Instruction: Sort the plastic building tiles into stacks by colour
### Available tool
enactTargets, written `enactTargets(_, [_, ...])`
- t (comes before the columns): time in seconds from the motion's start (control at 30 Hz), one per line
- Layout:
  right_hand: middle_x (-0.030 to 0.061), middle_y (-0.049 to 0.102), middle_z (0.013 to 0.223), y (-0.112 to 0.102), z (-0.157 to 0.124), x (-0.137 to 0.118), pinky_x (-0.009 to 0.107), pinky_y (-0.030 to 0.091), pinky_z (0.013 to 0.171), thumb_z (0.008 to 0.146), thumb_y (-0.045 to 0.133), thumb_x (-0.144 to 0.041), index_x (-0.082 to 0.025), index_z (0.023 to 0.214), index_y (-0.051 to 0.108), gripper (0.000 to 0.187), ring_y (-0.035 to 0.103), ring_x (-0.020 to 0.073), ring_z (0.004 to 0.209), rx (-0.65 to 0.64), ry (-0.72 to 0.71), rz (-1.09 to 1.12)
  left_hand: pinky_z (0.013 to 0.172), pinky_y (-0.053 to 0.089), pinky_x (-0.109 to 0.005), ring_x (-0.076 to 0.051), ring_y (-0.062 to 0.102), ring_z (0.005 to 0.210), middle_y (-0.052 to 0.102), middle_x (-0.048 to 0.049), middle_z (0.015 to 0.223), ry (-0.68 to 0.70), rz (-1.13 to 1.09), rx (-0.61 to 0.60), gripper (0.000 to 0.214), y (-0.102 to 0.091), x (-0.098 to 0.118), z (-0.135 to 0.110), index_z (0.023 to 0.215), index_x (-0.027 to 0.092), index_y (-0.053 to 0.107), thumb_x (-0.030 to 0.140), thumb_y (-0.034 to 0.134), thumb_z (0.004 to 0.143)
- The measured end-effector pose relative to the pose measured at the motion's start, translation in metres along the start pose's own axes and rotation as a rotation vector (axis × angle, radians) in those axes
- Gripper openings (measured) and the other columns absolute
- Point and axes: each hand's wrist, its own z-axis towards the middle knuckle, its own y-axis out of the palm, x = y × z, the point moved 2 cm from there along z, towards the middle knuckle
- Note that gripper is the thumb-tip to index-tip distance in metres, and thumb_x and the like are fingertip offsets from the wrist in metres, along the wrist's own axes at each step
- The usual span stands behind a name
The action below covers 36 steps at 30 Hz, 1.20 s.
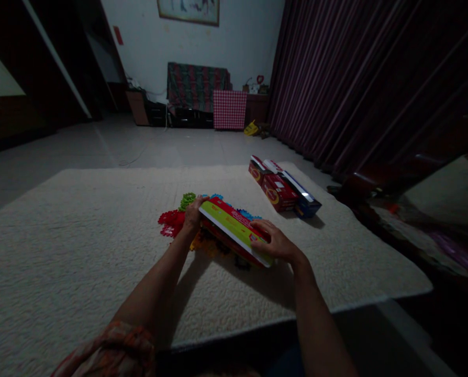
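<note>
A red and lime-green printed box (234, 226) is held up slantwise between my two hands over a quilted cream mat. At its left end my left hand (193, 213) grips the box edge. My right hand (272, 240) is closed over the right end, its fingers lying across the printed face. Beneath and behind the box lie gear-shaped plastic pieces: red ones (172, 222) by my left wrist, green ones (187, 200) beyond it, blue ones (249, 214) past the far side. Yellow-orange pieces (202, 243) show under the box, which partly covers them.
Red cartons (280, 192) and a dark blue carton (307, 205) stand together on the mat (100, 251) at the right. Further off are a low cabinet (155, 112), a red-checked cloth (230, 109) and a yellow item (251, 128) on the tiled floor. Dark curtains (328, 68) hang at right.
</note>
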Motion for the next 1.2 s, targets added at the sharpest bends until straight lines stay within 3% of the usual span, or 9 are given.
enactTargets(0.13, [0.0142,0.045,0.152,0.01,-0.002,-0.008,0.059,0.028,0.114,0.067,0.078,-0.057,-0.024,0.146,0.045,0.092,0.037,0.0358,0.141,-0.107,0.072,-0.281,0.055,0.046,-0.027,-0.017,0.062,0.058,0.071,-0.0059,0.069,-0.102,-0.05,0.022,0.053,-0.001,-0.004,0.001,0.095,0.011,0.076,0.057,0.055,0.081])
enactTargets(0.33, [0.0147,0.034,0.158,0.024,-0.009,-0.021,0.064,0.027,0.11,0.061,0.082,-0.055,-0.028,0.155,0.028,0.112,0.029,0.0393,0.143,-0.109,0.178,-0.387,0.052,0.046,-0.026,-0.016,0.061,0.053,0.069,-0.0055,0.065,-0.206,-0.196,0.047,0.05,0.001,-0.004,0.0,0.091,0.012,0.074,0.054,0.05,0.084])
enactTargets(0.5, [0.0136,0.042,0.15,0.026,-0.012,-0.025,0.053,0.035,0.108,0.069,0.076,-0.041,-0.027,0.152,0.03,0.096,0.039,0.0338,0.136,-0.051,0.196,-0.379,0.056,0.047,-0.027,-0.017,0.062,0.057,0.069,-0.0051,0.066,-0.138,-0.081,0.065,0.059,0.0,-0.005,0.003,0.095,0.012,0.075,0.064,0.056,0.076])
enactTargets(0.67, [0.0118,0.05,0.139,0.01,-0.009,-0.018,0.046,0.042,0.104,0.07,0.074,-0.036,-0.026,0.147,0.038,0.086,0.05,0.0306,0.126,0.007,0.126,-0.322,0.056,0.046,-0.027,-0.017,0.062,0.058,0.069,-0.0045,0.066,-0.113,-0.08,0.026,0.063,0.013,0.005,0.007,0.1,0.011,0.074,0.066,0.056,0.075])
enactTargets(0.83, [0.0123,0.053,0.137,-0.022,-0.002,-0.01,0.045,0.044,0.104,0.066,0.076,-0.032,-0.023,0.143,0.043,0.084,0.054,0.0295,0.122,0.07,0.061,-0.171,0.071,0.051,-0.03,-0.022,0.071,0.088,0.076,-0.012,0.098,-0.03,-0.141,0.012,0.054,0.03,0.029,0.007,0.105,0.013,0.072,0.058,0.052,0.082])
enactTargets(0.97, [0.0125,0.055,0.136,-0.06,-0.002,-0.001,0.048,0.044,0.105,0.066,0.077,-0.035,-0.023,0.14,0.047,0.081,0.054,0.0312,0.123,0.185,0.131,-0.07,0.079,0.05,-0.032,-0.025,0.07,0.103,0.075,-0.0147,0.11,0.04,-0.078,0.059,0.053,0.031,0.031,0.001,0.106,0.014,0.071,0.057,0.054,0.081])
enactTargets(1.2, [0.0115,0.059,0.134,-0.179,0.022,0.044,0.039,0.056,0.087,0.062,0.079,-0.043,-0.021,0.138,0.046,0.086,0.062,0.0292,0.114,0.558,0.257,0.015,0.072,0.052,-0.031,-0.024,0.072,0.086,0.077,-0.0117,0.09,-0.003,-0.037,-0.011,0.053,0.032,0.011,-0.014,0.098,0.014,0.073,0.059,0.07,0.068])
